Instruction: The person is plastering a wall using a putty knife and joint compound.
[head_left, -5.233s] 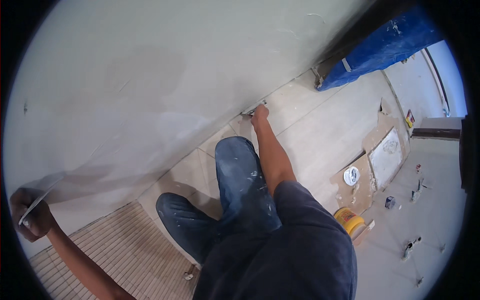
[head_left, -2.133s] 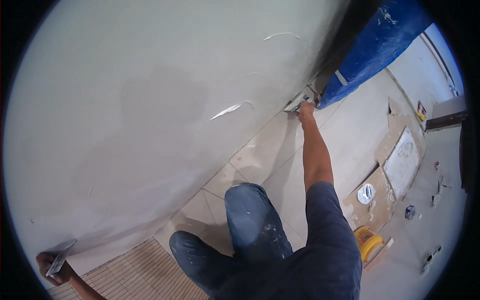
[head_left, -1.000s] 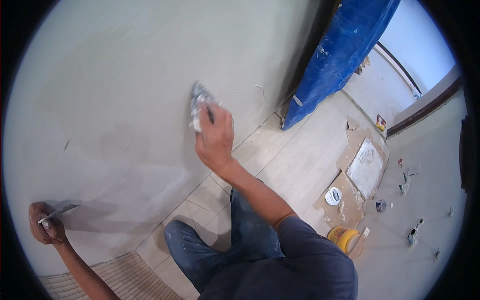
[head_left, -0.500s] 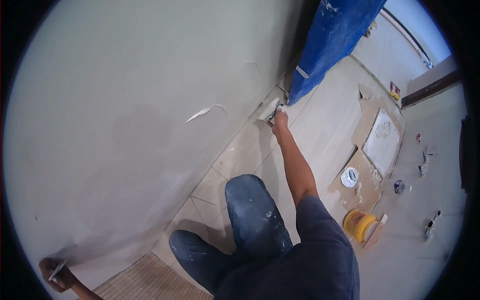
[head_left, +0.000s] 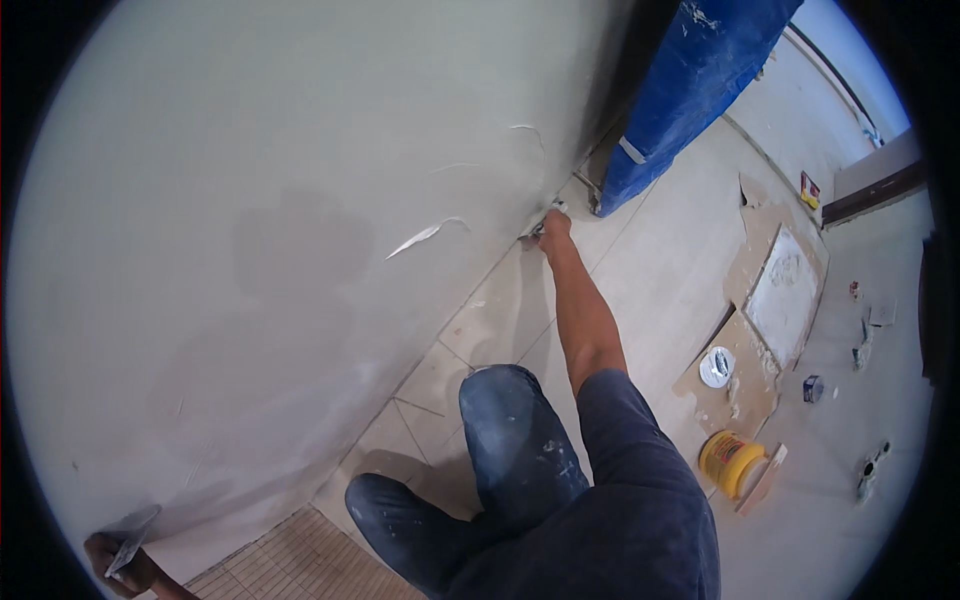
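Gripping small putty knife [head_left: 533,234], right hand [head_left: 553,230] is closed, upper centre; blade pressed to plastered wall [head_left: 300,200] at base, just left of fingers. Left hand [head_left: 120,568], lower left, closed on second knife [head_left: 133,538], blade laid against wall.

Wall [head_left: 250,200] fills left and centre; floor [head_left: 650,270] runs along its foot to the right. Right hand [head_left: 553,228] at wall base, putty knife [head_left: 533,236] against wall there. Left hand [head_left: 120,568] far lower left holding second knife [head_left: 132,532] against wall. Tarp [head_left: 690,90] stands beyond right hand. Cardboard [head_left: 770,300] lies on floor right; lid [head_left: 716,366] on it, bucket [head_left: 732,462] nearer, beside it.
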